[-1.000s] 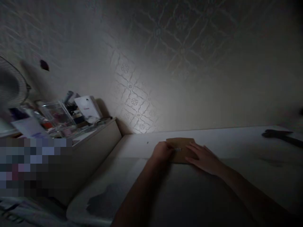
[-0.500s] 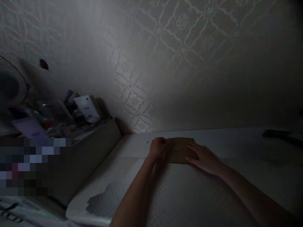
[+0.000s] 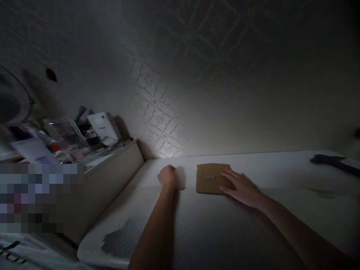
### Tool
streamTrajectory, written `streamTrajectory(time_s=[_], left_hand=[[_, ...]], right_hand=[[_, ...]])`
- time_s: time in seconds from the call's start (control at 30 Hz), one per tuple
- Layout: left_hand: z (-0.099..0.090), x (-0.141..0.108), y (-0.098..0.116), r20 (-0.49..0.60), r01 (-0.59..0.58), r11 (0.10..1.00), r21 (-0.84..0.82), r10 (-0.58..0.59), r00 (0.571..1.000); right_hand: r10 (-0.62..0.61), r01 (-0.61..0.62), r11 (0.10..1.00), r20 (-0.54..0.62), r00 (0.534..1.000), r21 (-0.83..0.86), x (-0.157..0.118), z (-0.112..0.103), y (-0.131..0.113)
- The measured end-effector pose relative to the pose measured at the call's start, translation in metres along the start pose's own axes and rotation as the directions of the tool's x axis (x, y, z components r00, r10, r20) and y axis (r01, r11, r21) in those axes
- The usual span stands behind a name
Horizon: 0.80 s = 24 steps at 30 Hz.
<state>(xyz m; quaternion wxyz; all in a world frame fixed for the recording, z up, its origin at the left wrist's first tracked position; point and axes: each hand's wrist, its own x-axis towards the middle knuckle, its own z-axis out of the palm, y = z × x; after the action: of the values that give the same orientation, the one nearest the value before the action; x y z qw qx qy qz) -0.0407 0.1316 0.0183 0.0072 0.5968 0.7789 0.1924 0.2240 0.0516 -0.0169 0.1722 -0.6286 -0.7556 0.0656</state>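
Observation:
A flat piece of brown cardboard [image 3: 205, 186] lies on the white surface [image 3: 194, 221] in front of me. Small shiny silvery bits [image 3: 210, 177] sit in a short row at its middle, too small to name. My right hand [image 3: 243, 189] rests over the cardboard's right edge with fingers spread. To the left of the cardboard and apart from it, my left hand [image 3: 168, 176] is closed on the white surface; whatever its fingers hold is hidden. Just right of that wrist is a tiny dark speck [image 3: 182, 188].
A cabinet [image 3: 112, 183] borders the surface on the left, topped with a white box [image 3: 103, 125], a clear plastic organizer [image 3: 70, 137] and a round mirror-like object [image 3: 14, 97]. A patterned wall [image 3: 225, 112] rises behind. A dark elongated object [image 3: 332, 161] lies far right.
My left hand has moved left, off the cardboard's left side, and is closed. The right hand and the cardboard have stayed in place.

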Motion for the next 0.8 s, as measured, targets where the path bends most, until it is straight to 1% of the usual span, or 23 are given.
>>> streamTrajectory(time_s=[0.07,0.13,0.2,0.23,0.27,0.3,0.33,0.4,0.43,0.47,0.5,0.53,0.63,0.7,0.8], left_hand=[[0.000,0.000,0.002,-0.007,0.005,1.000,0.010,-0.005,1.000],[-0.002,-0.001,0.007,-0.020,-0.020,1.000,-0.016,0.020,1.000],[-0.005,-0.003,0.014,-0.019,-0.112,0.990,-0.090,0.111,0.994],[-0.006,-0.005,0.019,-0.002,-0.186,0.972,-0.144,0.188,0.982],[-0.008,-0.008,0.025,0.030,-0.266,0.942,-0.203,0.277,0.960],[-0.008,-0.012,0.030,0.073,-0.343,0.902,-0.263,0.373,0.925],[-0.009,-0.017,0.036,0.131,-0.408,0.856,-0.318,0.466,0.875],[-0.008,-0.027,0.045,0.240,-0.496,0.773,-0.395,0.608,0.757],[-0.007,-0.032,0.049,0.274,-0.530,0.743,-0.410,0.654,0.705],[-0.006,-0.036,0.051,0.285,-0.560,0.721,-0.409,0.684,0.672],[-0.005,-0.039,0.054,0.282,-0.587,0.707,-0.395,0.701,0.655],[-0.004,-0.042,0.055,0.273,-0.605,0.705,-0.370,0.705,0.655],[-0.001,-0.044,0.057,0.250,-0.613,0.731,-0.300,0.680,0.689],[0.000,-0.043,0.058,0.255,-0.598,0.744,-0.298,0.666,0.701],[0.000,-0.041,0.057,0.243,-0.571,0.747,-0.341,0.657,0.714]], right_hand=[[0.004,-0.004,1.000,-0.007,1.000,0.004,0.000,0.000,0.000],[-0.005,0.006,1.000,-0.019,1.000,0.009,-0.001,0.000,0.000],[-0.011,0.011,1.000,-0.027,1.000,0.009,-0.001,0.001,0.000],[-0.012,0.013,1.000,-0.025,1.000,0.007,-0.001,0.001,0.000],[-0.009,0.010,1.000,-0.022,1.000,0.006,-0.001,0.001,0.000],[-0.007,0.007,1.000,-0.018,1.000,0.005,-0.001,0.001,0.000],[-0.007,0.007,1.000,-0.016,1.000,0.005,-0.001,0.001,-0.001],[-0.012,0.012,1.000,-0.022,1.000,0.008,-0.001,0.000,-0.002],[-0.011,0.012,1.000,-0.028,1.000,0.009,-0.001,0.000,-0.002],[-0.010,0.010,1.000,-0.034,0.999,0.009,-0.001,0.000,-0.002],[-0.010,0.010,1.000,-0.038,0.999,0.008,-0.001,0.000,-0.003],[-0.011,0.012,1.000,-0.040,0.999,0.008,-0.001,0.000,-0.003],[-0.018,0.018,1.000,-0.030,0.999,0.010,-0.001,-0.001,-0.003],[-0.022,0.022,1.000,-0.018,1.000,0.011,-0.001,-0.002,-0.003],[-0.016,0.016,1.000,-0.019,1.000,0.003,-0.001,-0.001,-0.002]])
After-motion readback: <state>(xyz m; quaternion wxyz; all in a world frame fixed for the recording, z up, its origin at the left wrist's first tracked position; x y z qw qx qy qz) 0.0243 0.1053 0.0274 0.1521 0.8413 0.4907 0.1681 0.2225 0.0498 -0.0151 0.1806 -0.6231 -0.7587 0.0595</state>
